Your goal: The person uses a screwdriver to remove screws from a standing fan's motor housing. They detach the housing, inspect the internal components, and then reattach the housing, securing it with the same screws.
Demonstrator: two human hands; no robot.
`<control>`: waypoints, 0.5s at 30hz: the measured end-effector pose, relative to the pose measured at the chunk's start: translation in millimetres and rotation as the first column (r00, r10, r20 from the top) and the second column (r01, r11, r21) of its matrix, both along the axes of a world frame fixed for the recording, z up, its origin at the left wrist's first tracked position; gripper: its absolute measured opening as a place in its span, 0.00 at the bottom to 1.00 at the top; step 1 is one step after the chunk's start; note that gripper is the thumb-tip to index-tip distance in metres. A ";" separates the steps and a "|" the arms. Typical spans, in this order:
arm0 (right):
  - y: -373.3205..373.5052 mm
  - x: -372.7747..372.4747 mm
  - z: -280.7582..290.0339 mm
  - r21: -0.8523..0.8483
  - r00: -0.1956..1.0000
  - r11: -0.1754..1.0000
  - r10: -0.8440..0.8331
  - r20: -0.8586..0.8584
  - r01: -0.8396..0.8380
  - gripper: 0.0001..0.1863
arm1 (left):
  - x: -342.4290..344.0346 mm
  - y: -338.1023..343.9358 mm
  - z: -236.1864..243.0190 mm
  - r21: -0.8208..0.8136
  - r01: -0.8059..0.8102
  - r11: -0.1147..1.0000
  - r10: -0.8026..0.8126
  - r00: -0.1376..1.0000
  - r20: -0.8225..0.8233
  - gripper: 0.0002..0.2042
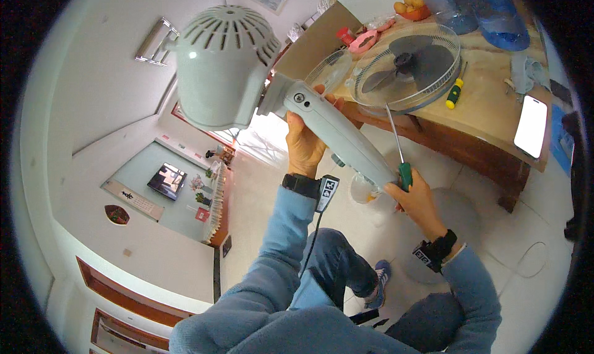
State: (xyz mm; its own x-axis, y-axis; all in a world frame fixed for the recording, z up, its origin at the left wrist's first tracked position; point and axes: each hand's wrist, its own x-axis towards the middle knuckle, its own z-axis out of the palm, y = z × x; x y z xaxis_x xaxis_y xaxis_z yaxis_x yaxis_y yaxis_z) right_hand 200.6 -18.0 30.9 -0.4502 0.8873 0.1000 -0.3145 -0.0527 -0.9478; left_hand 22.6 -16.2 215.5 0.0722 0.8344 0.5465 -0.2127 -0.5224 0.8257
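Note:
A pale grey electric fan body is held up in front of me, its vented motor housing [226, 75] at the upper left and its long neck [343, 134] slanting down to the right. My left hand [304, 142] is wrapped round the neck just below the housing, near a screw in the joint. At the neck's lower end, my right hand [417, 200] grips a green-handled screwdriver [405, 176], its shaft pointing up and away. The right thumb lies against the neck; the other right fingers are partly hidden.
On the wooden table [482, 116] lie a round fan grille [456, 60] with dark blades, a yellow-and-green screwdriver [455, 94], a lit phone [531, 126], a pink dish [364, 41] and an orange fruit bowl [421, 13]. A white bin [362, 190] stands on the floor.

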 end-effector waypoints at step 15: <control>-27.7 47.1 30.5 0.098 0.998 0.994 0.042 -0.056 -0.037 0.14 | -6.4 9.7 -1.4 0.005 -0.079 0.997 0.079 0.995 0.067 0.31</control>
